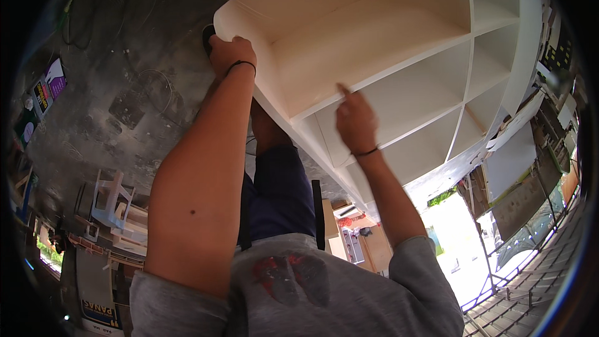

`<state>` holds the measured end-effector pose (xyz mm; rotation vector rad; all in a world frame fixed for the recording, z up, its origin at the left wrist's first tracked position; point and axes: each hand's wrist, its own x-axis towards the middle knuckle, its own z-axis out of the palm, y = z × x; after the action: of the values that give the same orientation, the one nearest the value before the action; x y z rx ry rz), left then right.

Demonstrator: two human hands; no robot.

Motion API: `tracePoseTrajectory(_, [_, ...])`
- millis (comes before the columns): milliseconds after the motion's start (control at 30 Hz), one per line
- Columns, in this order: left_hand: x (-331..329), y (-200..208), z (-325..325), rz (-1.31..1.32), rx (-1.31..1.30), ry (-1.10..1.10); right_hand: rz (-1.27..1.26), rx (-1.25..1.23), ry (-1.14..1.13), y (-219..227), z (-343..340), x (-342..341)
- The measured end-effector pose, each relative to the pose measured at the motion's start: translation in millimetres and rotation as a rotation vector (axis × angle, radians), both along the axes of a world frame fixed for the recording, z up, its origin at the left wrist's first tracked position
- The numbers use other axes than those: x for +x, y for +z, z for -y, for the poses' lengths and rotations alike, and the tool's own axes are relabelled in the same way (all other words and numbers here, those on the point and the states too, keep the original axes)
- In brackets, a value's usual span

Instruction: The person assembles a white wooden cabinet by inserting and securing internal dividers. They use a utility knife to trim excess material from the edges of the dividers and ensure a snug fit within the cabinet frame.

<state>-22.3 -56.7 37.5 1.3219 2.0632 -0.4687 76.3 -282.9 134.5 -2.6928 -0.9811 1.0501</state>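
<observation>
A large white shelf unit (374, 87) with several compartments fills the upper middle and right, tilted in view. My left hand (231, 55) is closed over its rounded left edge near the far corner, with a dark band on the wrist. Over the compartments, beside a divider edge (390, 76), is my right hand (357, 123). Its index finger points away from me and the other fingers are curled. I cannot tell whether that fingertip touches the divider, and the inside of the hand is hidden. Another band circles the right wrist.
Below the unit is a stained dark floor (125, 112) with loose cables (153, 84). A pale plastic stool (113, 196) stands at the left, with printed boards (47, 90) farther up. Boards and panels (515, 162) lean at the right, near a bright opening (458, 243).
</observation>
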Motion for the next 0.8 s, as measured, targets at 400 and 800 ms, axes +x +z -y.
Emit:
tracePoseTrajectory(400, [2.8,5.0,-4.3,0.036,-0.040,0.007,0.314,0.023,0.380,-28.4,7.5,34.6])
tracePoseTrajectory(800, [-3.5,-3.5,0.7,0.094,-0.014,0.007,0.510,-0.408,0.261,-15.6,4.1,222.0])
